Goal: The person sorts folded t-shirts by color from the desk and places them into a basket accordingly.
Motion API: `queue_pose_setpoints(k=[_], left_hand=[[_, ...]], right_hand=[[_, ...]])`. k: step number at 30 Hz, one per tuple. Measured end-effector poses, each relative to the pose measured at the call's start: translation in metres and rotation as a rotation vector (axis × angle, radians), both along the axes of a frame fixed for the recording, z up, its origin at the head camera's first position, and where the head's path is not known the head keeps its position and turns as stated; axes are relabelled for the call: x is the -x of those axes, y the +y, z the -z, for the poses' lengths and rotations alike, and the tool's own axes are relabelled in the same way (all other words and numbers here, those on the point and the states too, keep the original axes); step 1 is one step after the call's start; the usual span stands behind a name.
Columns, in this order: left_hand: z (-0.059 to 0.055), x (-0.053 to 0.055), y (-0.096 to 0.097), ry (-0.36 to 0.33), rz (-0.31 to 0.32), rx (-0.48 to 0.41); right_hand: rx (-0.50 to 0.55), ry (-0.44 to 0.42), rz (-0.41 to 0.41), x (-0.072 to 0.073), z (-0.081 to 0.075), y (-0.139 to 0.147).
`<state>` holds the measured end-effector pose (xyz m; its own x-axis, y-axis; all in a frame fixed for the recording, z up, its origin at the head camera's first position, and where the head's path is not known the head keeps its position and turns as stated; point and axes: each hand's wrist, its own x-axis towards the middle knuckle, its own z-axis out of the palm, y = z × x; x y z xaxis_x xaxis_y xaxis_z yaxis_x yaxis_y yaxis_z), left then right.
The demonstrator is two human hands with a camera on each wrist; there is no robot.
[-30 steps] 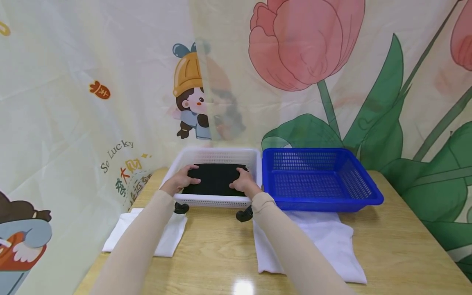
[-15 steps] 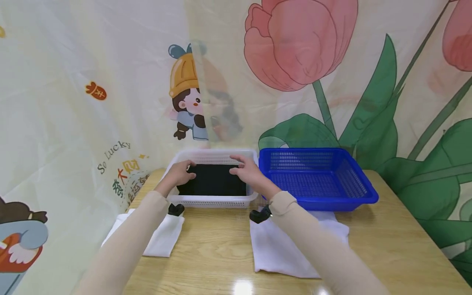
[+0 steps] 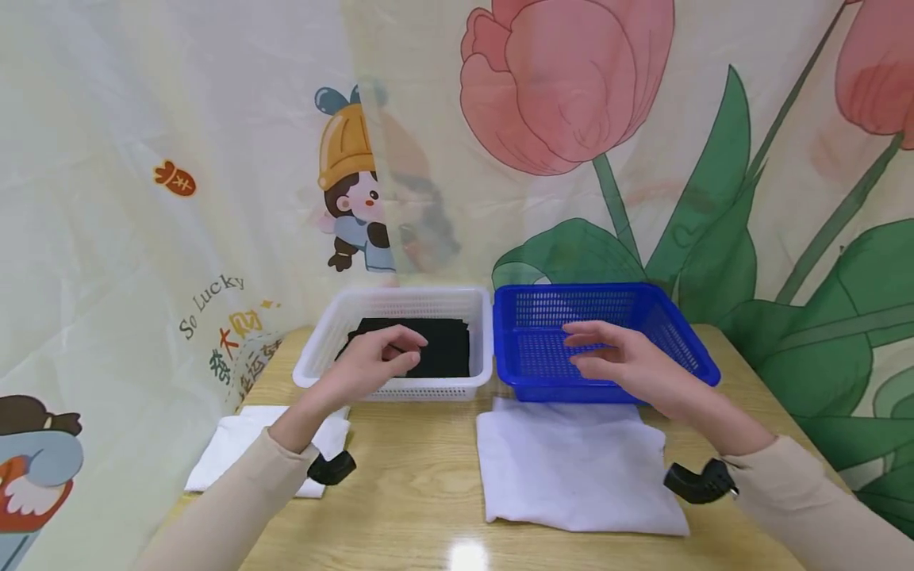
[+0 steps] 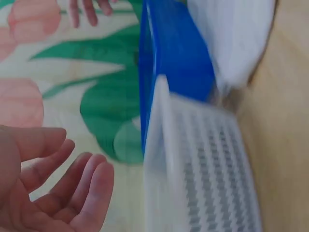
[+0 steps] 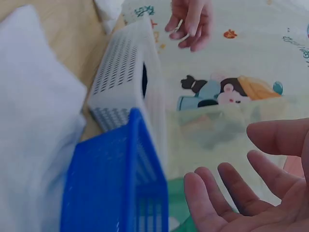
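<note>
Two hands [image 3: 367,361] [image 3: 635,366], fingers [image 4: 99,193] apart, hover near two baskets [image 3: 428,386] [image 3: 571,392], one holding black cloth [image 3: 446,349].

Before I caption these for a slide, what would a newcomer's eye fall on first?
Probably the big pink tulip on the backdrop, right of centre at the head view's top. Below it, a blue plastic basket stands beside a white basket holding black cloth. The empty left hand and right hand hover near them.

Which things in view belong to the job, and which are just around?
Likely the job's:
black cloth
white basket, near the left hand
blue basket, near the right hand
left white cloth
right white cloth

Likely just around:
printed backdrop
wooden table
</note>
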<state>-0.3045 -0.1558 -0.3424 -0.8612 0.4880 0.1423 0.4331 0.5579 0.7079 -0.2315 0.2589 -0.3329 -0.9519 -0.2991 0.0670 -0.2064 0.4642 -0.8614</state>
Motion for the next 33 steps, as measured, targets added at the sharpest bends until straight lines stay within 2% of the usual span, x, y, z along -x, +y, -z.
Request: queue_pose_setpoints(k=[3, 5, 10, 13, 18, 22, 25, 33], left_hand=[[0.01, -0.017, 0.011, -0.132, 0.086, -0.079], [0.021, -0.025, 0.017, -0.206, 0.13, -0.122], [0.05, -0.037, 0.033, -0.344, 0.158, -0.181], [0.068, -0.041, 0.04, -0.415, 0.163, -0.202], [0.092, -0.049, 0.049, -0.518, 0.167, -0.192], [0.102, -0.053, 0.057, -0.596, 0.187, -0.153], [0.106, -0.054, 0.063, -0.644, 0.205, -0.135], [0.11, -0.053, 0.077, -0.665, 0.186, -0.147]], right_hand=[[-0.026, 0.002, 0.016, -0.022, 0.01, 0.028], [-0.028, -0.003, 0.029, -0.032, 0.021, 0.046], [-0.049, -0.055, 0.043, -0.05, 0.053, 0.089], [-0.057, -0.129, 0.054, -0.056, 0.07, 0.106], [0.039, -0.337, 0.01, -0.061, 0.095, 0.121], [0.048, -0.456, -0.015, -0.062, 0.107, 0.128], [0.033, -0.501, -0.017, -0.06, 0.109, 0.132], [0.054, -0.597, -0.024, -0.053, 0.111, 0.139]])
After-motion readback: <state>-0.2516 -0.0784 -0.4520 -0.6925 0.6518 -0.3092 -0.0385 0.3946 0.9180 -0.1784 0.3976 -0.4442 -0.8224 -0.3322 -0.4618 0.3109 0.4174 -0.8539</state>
